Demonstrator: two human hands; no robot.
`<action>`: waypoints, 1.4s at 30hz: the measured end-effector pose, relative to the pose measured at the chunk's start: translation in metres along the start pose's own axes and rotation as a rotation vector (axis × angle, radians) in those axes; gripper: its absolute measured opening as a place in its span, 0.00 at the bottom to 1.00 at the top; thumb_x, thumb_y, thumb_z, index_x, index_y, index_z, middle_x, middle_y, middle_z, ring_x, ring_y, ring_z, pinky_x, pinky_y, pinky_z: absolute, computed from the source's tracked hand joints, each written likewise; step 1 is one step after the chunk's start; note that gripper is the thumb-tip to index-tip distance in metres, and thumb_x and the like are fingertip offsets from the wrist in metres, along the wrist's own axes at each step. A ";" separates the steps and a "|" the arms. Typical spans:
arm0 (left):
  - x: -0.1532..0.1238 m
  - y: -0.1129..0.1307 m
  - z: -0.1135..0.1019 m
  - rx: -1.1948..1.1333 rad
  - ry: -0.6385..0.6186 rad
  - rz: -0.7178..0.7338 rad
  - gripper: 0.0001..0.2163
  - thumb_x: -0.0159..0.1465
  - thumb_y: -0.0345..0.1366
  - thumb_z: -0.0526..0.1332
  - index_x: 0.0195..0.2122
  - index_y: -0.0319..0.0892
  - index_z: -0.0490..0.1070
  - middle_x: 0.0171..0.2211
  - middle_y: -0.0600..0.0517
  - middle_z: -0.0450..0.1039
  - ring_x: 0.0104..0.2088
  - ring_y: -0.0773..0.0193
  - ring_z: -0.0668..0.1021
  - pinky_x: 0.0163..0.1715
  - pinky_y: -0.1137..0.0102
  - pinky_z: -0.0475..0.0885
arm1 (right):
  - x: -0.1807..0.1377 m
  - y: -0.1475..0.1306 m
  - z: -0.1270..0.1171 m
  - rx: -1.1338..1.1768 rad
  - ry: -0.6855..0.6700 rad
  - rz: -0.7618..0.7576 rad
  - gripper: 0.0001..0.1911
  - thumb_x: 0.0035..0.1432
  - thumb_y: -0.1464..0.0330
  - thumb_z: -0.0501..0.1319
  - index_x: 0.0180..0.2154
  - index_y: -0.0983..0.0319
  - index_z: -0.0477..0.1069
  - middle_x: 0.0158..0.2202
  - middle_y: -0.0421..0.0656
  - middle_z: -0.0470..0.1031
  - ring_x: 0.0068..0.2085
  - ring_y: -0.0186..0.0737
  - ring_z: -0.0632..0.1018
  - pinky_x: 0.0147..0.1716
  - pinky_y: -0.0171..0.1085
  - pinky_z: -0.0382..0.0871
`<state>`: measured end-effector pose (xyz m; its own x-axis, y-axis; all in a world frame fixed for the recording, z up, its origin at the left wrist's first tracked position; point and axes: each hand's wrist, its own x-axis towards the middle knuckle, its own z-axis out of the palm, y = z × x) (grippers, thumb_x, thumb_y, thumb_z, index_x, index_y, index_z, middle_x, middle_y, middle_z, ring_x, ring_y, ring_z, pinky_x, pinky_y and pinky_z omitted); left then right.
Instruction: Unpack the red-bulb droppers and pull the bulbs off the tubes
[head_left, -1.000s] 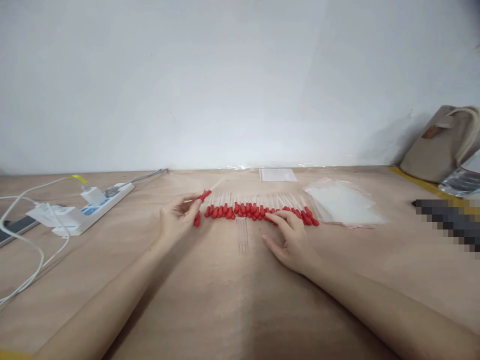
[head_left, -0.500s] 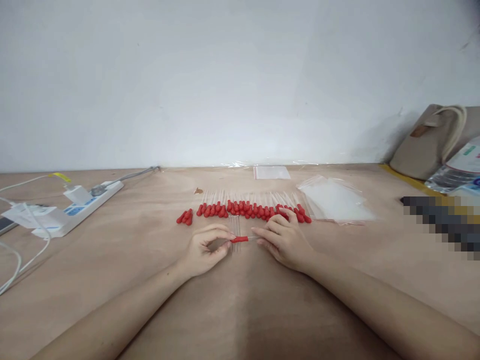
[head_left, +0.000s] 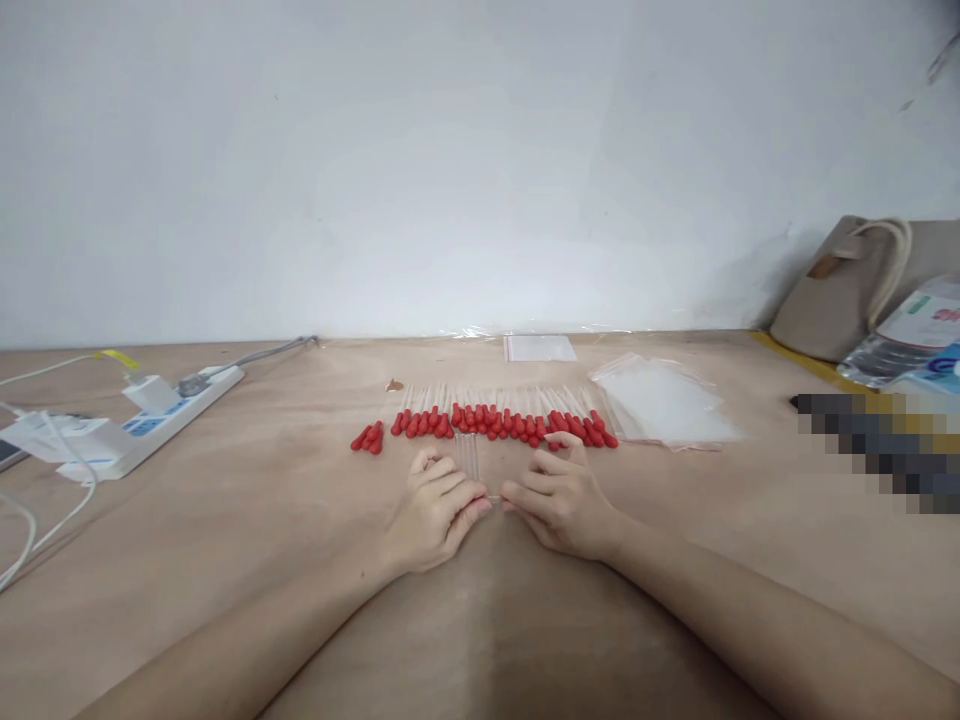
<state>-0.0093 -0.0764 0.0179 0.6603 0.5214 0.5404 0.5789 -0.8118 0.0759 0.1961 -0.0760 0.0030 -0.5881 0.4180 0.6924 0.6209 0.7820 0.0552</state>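
Observation:
My left hand (head_left: pixel 439 512) is closed in a pinch over the red rubber bulb of a glass dropper, and its fingers now hide the bulb. Opposite it, my right hand (head_left: pixel 566 502) pinches the dropper's thin clear glass tube (head_left: pixel 494 498), of which a short piece shows between the fingertips. Just behind my left fingers lie several loose glass tubes (head_left: pixel 467 457) side by side. Beyond both hands stretches a row of droppers (head_left: pixel 495 420), red bulbs towards me and tubes pointing to the wall. A few loose red bulbs (head_left: pixel 367 438) sit left of the row.
Clear zip bags (head_left: pixel 660 400) are piled right of the row, and another small bag (head_left: pixel 540 348) lies near the wall. At left is a power strip (head_left: pixel 161 415) with chargers and cables. A beige bag (head_left: pixel 817 290) and a water bottle (head_left: pixel 900 330) stand at right.
Both hands have moved slightly down towards me. My left hand has shifted right, closer to the right hand, and its fingers now cover the red bulb that showed before.

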 end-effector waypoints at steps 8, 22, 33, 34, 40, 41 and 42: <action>-0.008 -0.007 -0.009 -0.072 -0.111 -0.020 0.14 0.63 0.33 0.47 0.21 0.40 0.65 0.18 0.53 0.66 0.24 0.66 0.66 0.37 0.63 0.58 | -0.011 0.007 -0.010 -0.076 0.029 -0.104 0.10 0.58 0.72 0.54 0.37 0.50 0.69 0.22 0.31 0.69 0.30 0.29 0.68 0.50 0.42 0.46; -0.007 -0.103 -0.061 -0.167 0.070 -0.817 0.20 0.58 0.43 0.52 0.49 0.39 0.60 0.33 0.50 0.73 0.30 0.63 0.75 0.31 0.70 0.68 | 0.010 0.006 0.008 0.036 0.003 0.279 0.11 0.57 0.73 0.50 0.36 0.63 0.70 0.29 0.41 0.75 0.29 0.33 0.69 0.38 0.39 0.52; -0.020 -0.127 -0.067 0.057 -0.079 -0.999 0.17 0.50 0.49 0.58 0.34 0.41 0.66 0.27 0.52 0.73 0.28 0.62 0.75 0.26 0.72 0.66 | 0.026 0.008 0.030 -0.164 -0.039 0.063 0.09 0.54 0.74 0.52 0.30 0.64 0.71 0.24 0.41 0.73 0.28 0.34 0.67 0.39 0.40 0.52; -0.021 -0.128 -0.066 0.052 -0.095 -1.006 0.18 0.50 0.50 0.58 0.34 0.41 0.66 0.27 0.52 0.73 0.28 0.62 0.75 0.26 0.72 0.66 | 0.026 0.006 0.031 -0.160 -0.043 0.069 0.08 0.54 0.73 0.53 0.32 0.64 0.71 0.25 0.42 0.73 0.29 0.34 0.67 0.39 0.41 0.51; -0.022 -0.126 -0.064 0.026 -0.127 -1.017 0.17 0.52 0.52 0.56 0.31 0.42 0.68 0.25 0.52 0.74 0.27 0.62 0.75 0.24 0.72 0.64 | 0.028 -0.002 0.025 -0.062 -0.110 0.145 0.16 0.54 0.56 0.55 0.33 0.61 0.72 0.27 0.42 0.74 0.34 0.39 0.68 0.45 0.48 0.47; -0.021 -0.125 -0.064 0.031 -0.128 -1.013 0.17 0.52 0.51 0.56 0.31 0.42 0.68 0.24 0.53 0.74 0.27 0.62 0.75 0.24 0.72 0.63 | 0.029 -0.003 0.023 -0.048 -0.122 0.150 0.18 0.53 0.54 0.55 0.34 0.61 0.72 0.28 0.42 0.74 0.35 0.40 0.68 0.46 0.49 0.46; -0.020 -0.123 -0.065 0.034 -0.131 -1.007 0.16 0.53 0.51 0.55 0.30 0.42 0.69 0.24 0.53 0.74 0.26 0.62 0.75 0.24 0.72 0.63 | 0.029 -0.003 0.022 -0.032 -0.134 0.153 0.21 0.52 0.52 0.55 0.35 0.61 0.72 0.29 0.43 0.75 0.35 0.41 0.68 0.46 0.50 0.45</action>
<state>-0.1247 -0.0037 0.0525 -0.0959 0.9852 0.1418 0.9070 0.0278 0.4203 0.1657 -0.0566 0.0068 -0.5479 0.5903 0.5928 0.7232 0.6904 -0.0191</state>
